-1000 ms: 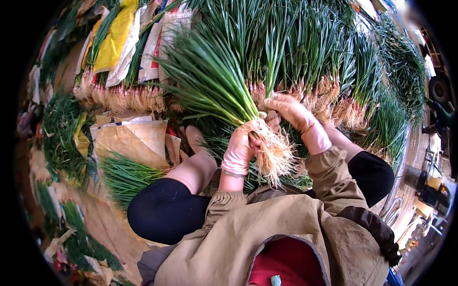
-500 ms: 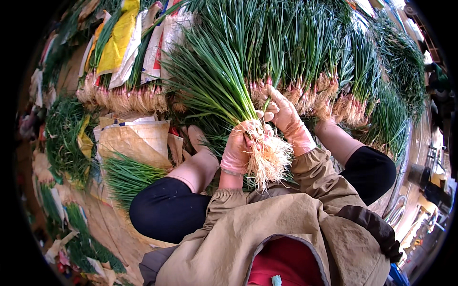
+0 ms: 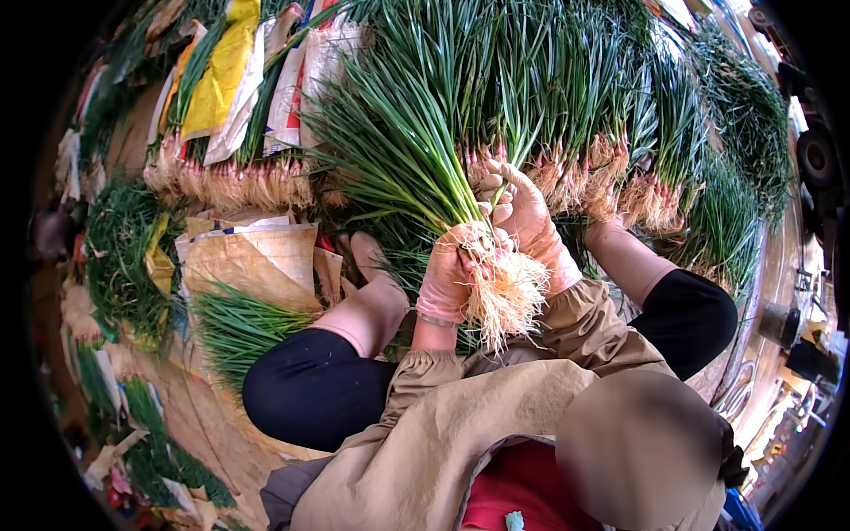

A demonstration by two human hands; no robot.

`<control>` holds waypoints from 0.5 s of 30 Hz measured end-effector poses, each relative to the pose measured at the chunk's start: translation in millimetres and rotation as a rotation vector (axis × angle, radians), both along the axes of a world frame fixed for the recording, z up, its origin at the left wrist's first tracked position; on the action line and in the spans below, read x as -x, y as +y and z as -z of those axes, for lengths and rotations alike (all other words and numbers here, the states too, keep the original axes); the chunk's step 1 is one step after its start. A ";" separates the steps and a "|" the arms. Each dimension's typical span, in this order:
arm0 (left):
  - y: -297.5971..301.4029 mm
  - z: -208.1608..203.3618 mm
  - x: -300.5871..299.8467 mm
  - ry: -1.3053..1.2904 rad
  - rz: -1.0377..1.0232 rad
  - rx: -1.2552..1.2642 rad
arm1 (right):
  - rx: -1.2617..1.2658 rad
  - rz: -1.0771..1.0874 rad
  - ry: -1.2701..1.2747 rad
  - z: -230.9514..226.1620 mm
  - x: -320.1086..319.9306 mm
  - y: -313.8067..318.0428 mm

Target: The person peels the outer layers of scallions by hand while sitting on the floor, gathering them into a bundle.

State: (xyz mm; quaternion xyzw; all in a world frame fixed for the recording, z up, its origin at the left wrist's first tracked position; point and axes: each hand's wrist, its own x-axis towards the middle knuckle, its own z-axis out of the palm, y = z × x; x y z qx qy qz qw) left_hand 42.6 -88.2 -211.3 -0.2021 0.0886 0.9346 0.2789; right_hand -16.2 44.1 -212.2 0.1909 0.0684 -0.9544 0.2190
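Observation:
My left hand (image 3: 445,276), in a pale pink glove, is closed round a thick bunch of spring onions (image 3: 447,190) just above the bulbs. Long green leaves fan up and to the left, while pale stringy roots (image 3: 505,296) hang below the fist. Also gloved, my right hand (image 3: 524,212) presses against the bunch's right side. Its curled fingers grip a thin spring onion stalk (image 3: 498,196), and part of that stalk is hidden by the fingers.
Rows of spring onions (image 3: 567,106) lie beyond my hands, roots toward me. Brown paper sheets (image 3: 252,257) and a smaller green bundle (image 3: 243,323) lie left of my bent leg (image 3: 310,380). Yellow and white sacking (image 3: 217,88) covers bundles at far left. Dark equipment (image 3: 810,159) stands at far right.
My right hand has drawn slightly down and closer to the bunch, its fingers more curled round the thin stalk. My left hand keeps hold, almost unmoved.

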 end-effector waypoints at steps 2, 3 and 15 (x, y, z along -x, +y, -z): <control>-4.5 12.4 -1.9 0.080 0.019 -0.004 | -0.186 0.072 0.052 -2.2 -4.6 -4.6; -6.4 18.4 -3.1 0.090 0.034 0.010 | -0.283 0.046 0.010 -3.4 -5.5 -5.3; 0.5 7.8 11.1 0.044 0.236 0.490 | -1.341 -0.116 0.371 65.3 7.7 5.1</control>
